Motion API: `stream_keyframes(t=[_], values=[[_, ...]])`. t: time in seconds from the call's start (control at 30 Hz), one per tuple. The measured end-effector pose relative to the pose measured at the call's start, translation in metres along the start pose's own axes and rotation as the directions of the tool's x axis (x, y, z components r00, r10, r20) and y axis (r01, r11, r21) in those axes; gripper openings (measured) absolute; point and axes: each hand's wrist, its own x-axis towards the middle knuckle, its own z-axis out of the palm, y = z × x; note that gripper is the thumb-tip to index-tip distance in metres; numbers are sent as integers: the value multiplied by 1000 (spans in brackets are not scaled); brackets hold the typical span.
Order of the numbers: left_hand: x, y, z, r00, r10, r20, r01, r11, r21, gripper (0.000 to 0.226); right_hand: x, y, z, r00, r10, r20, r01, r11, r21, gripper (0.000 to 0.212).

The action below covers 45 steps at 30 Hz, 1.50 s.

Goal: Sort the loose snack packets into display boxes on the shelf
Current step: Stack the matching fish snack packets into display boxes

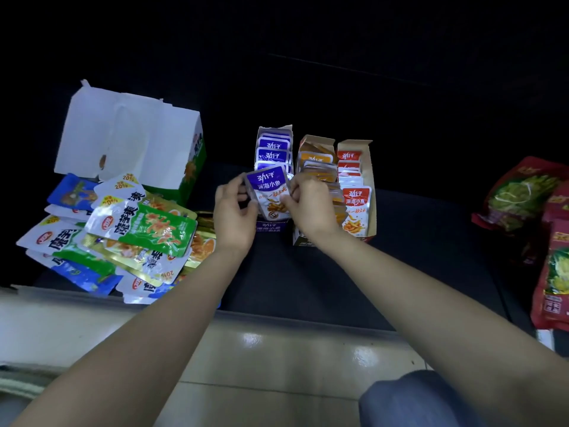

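Between both hands, a purple-and-white foil snack packet (271, 192) stands over the purple display box (272, 149) mid-shelf; left hand (235, 211) and right hand (309, 204) pinch its side edges.

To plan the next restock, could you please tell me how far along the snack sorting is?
Done: the purple box, orange box and red box hold rows of packets. In hand: the left hand and right hand pinch a purple packet at the purple box. Left: the loose pile of green and blue packets.

The front packet (268, 188) is purple and white, right packets (355, 208) red-and-white, the loose pile (138, 229) apparently green, blue, gold.
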Motion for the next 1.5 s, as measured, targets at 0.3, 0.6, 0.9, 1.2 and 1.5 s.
stream_keyframes(t=[0.3,0.6,0.9,1.2,1.5], values=[[5,6,-3,996,85,-31,-83,994,72,43,6,-6,-8,994,29,107,-26,999,-30,11],[13,4,-12,965,226,134,-256,924,285,29,4,-3,-19,965,-49,258,59,998,-31,25],[1,5,-1,962,191,193,-245,917,314,48,-3,10,-31,975,-167,147,137,971,194,35],[-6,-1,4,952,92,292,-216,877,428,75,-12,31,-19,934,-323,150,347,922,-173,59],[-17,0,2,944,-8,330,-121,922,368,96,-13,34,-29,922,-347,171,370,920,-129,66]])
